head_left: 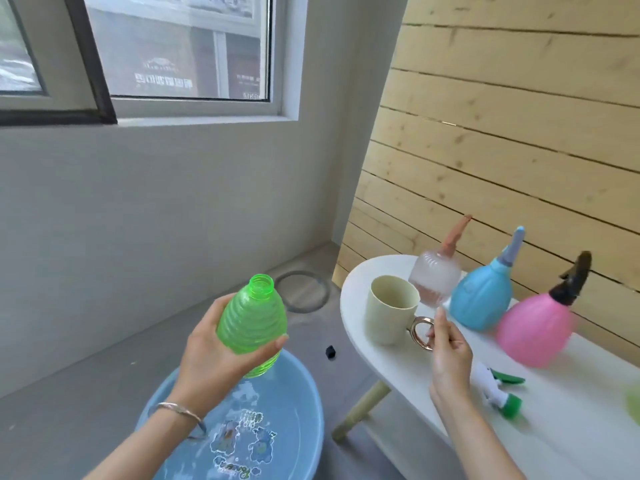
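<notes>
The white table (398, 370) stands against the plank wall (502, 133), and its rounded end juts towards the open grey floor. The left hand (211, 348) is off that end, out over the floor. It is wrapped around the belly of a ribbed green plastic bottle (252, 323), with the thumb across the front and the fingers behind. The bottle is uncapped, with its threaded mouth tilted up and away. It hangs above a blue basin (311, 393) of water that sits on the floor beside the slanted table leg (363, 410).

A cream mug (391, 313) sits near the table's rounded end, set back a little from the rim. Its gold ring handle (417, 332) is turned towards the right hand (450, 348). That hand's fingertips are at the outer side of the ring and one finger points upward. I cannot tell whether it has actually closed on the handle.

Three spray bottles line the wall side of the table behind the mug. A frosted clear one (434, 278) is just beside the mug, then a blue one (481, 299), then a pink one (535, 330) with a black nozzle. A loose green-and-white spray head (498, 389) lies on the tabletop by the right wrist, and bare surface runs along the near edge.

Past the table end, a small black piece (330, 351) lies on the floor. Farther off there is a dark ring (301, 291) near the corner.
</notes>
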Action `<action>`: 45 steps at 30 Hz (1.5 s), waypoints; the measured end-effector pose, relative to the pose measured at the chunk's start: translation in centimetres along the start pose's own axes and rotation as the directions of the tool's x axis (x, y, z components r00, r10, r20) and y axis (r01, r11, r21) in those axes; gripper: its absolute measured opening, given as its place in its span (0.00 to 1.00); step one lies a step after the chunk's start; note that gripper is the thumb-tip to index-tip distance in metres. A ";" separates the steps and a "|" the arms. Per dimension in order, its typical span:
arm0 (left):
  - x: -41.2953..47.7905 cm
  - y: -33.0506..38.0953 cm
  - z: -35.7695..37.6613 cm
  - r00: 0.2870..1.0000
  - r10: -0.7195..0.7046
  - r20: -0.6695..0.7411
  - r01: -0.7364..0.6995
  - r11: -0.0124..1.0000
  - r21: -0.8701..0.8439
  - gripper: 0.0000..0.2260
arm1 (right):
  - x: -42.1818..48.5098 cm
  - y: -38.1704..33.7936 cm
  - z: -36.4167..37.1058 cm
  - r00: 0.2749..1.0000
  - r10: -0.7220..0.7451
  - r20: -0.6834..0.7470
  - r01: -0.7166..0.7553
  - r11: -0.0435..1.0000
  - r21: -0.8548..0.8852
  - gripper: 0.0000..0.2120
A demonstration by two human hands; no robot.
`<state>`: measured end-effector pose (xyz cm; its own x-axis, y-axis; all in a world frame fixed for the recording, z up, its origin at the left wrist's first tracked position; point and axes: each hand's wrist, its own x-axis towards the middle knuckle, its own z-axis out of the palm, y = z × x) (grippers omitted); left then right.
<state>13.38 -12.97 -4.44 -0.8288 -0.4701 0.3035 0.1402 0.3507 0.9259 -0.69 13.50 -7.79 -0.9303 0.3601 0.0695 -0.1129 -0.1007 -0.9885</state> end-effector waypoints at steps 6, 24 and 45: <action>-0.2 1.7 2.7 0.999 0.013 0.043 -0.012 1.000 -0.018 0.31 | 0.8 1.5 -0.6 0.997 0.046 -0.059 -0.045 0.999 0.016 0.18; -3.0 8.5 14.3 0.980 0.005 0.200 0.042 0.972 -0.231 0.32 | 2.7 -3.4 -13.1 0.957 0.002 0.290 0.237 0.572 -0.785 0.09; -8.9 7.1 26.9 0.904 -0.061 0.423 0.159 0.967 -0.201 0.31 | 2.1 -16.5 -17.4 0.963 -0.226 0.146 0.190 0.955 0.226 0.15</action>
<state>7.15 15.51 -6.60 -0.9870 -0.1038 0.1227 0.1123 0.1012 0.9885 5.24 32.06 6.37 -0.9213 0.2343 0.3102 -0.3636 -0.2371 -0.9009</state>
